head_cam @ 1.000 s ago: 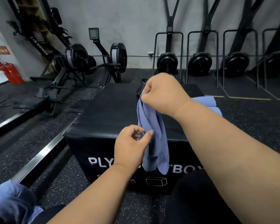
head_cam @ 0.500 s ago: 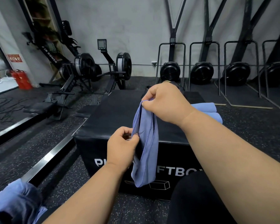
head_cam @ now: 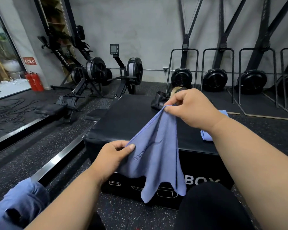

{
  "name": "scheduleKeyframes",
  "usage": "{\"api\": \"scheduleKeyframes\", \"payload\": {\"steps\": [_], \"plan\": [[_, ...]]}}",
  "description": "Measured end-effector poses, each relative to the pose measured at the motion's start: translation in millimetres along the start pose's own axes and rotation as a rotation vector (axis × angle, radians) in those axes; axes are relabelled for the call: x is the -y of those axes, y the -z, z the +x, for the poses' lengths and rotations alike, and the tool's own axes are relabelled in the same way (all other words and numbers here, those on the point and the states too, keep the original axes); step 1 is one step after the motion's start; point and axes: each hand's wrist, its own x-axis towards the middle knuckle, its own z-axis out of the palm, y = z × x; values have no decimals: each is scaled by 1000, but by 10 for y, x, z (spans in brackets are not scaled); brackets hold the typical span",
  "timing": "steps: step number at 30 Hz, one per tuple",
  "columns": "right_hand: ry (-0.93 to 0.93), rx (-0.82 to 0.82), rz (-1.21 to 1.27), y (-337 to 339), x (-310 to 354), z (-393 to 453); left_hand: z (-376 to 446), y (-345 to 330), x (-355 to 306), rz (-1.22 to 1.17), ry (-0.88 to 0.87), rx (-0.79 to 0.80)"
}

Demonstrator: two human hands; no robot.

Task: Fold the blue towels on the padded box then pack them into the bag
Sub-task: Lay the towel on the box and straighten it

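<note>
A blue towel [head_cam: 156,156] hangs spread in the air over the near edge of the black padded box [head_cam: 123,120]. My right hand [head_cam: 189,107] pinches its upper corner above the box. My left hand [head_cam: 113,156] pinches its top edge lower down, at the box's front left corner. The towel's loose end drapes down over the box's front face. Folded blue towels [head_cam: 206,136] lie on the box's right side, mostly hidden behind my right forearm. A dark bag [head_cam: 160,98] sits at the far edge of the box, partly behind my right hand.
A heap of blue towels [head_cam: 18,201] lies by my left knee at the lower left. Rowing machines [head_cam: 96,73] stand to the far left, ski machines [head_cam: 214,78] along the back wall. A metal floor rail [head_cam: 56,160] runs left of the box.
My left hand has taken hold of the towel's edge and drawn it left and down, spreading the bunched towel open between both hands. The camera has tilted, showing more of the room.
</note>
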Motion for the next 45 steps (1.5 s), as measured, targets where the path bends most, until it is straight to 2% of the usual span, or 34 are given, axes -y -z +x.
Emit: {"api": "scheduleKeyframes", "payload": {"steps": [9,15,19,23,30,36,45], "plan": [[-79,126,152,-37,-247,-88,-180,432,-199,131,18,-13],[-74,220,157,-81,-354,-97,-309,620,-303,206,27,19],[-84,276,187,-130,-441,-97,-357,741,-303,351,-15,4],[-107,319,212,-186,-557,-116,-358,802,-337,378,-54,5],[-164,274,337,-353,-762,-233,-329,855,-342,521,-98,14],[-187,236,380,-417,-806,-306,-328,963,-200,576,-57,133],[-138,196,445,-379,-850,-327,-385,1126,13,364,-52,201]]}}
